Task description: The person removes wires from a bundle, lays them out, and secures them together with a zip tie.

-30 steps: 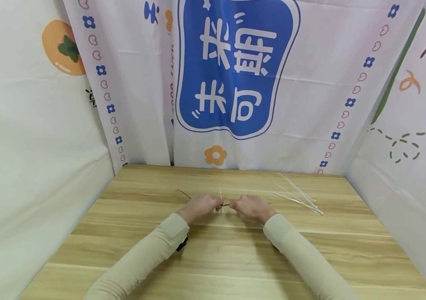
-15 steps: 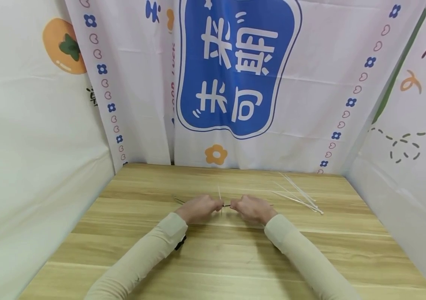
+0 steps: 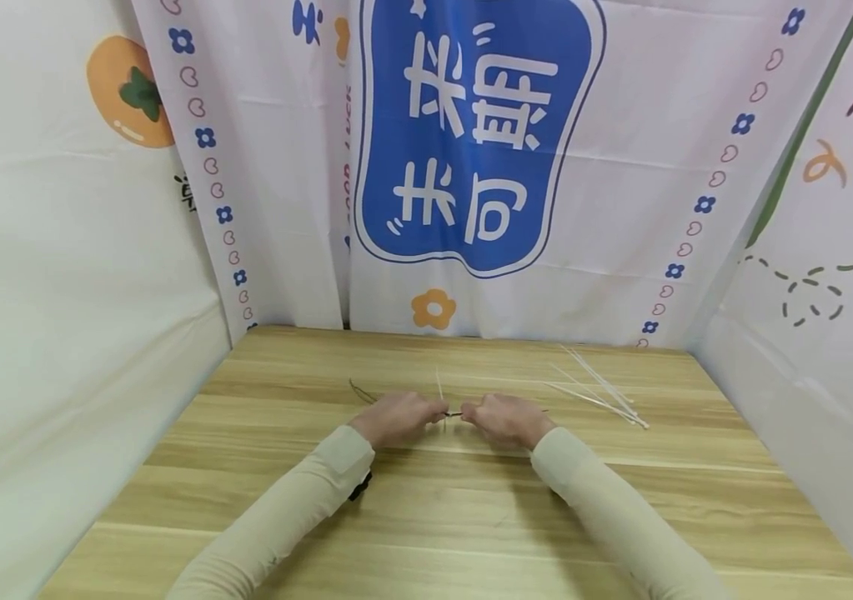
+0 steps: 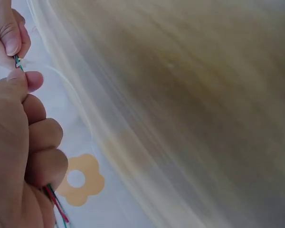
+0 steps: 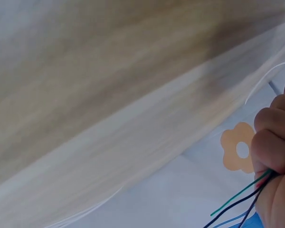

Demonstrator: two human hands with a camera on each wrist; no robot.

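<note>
Over the middle of the table my left hand [image 3: 399,417] and right hand [image 3: 504,418] face each other with fingers curled, both gripping one bundle of thin wires [image 3: 454,414]. Red, green and dark wire ends [image 4: 57,204] come out below the left fist in the left wrist view. On the other side, green, black and blue ends [image 5: 240,194] trail from the right fist. A white cable tie [image 3: 439,384] sits at the short stretch of bundle between the fingertips, its tail pointing away toward the back. The palms hide most of the wires.
Several loose white cable ties [image 3: 606,396] lie on the wooden table [image 3: 471,517] at the back right. White printed cloth [image 3: 283,208] hangs behind the table, with more cloth along both sides.
Both hands stay nearly in place, still gripping the wires. The loose wire ends beyond the left hand have shifted a little, and the left forearm has moved slightly left.
</note>
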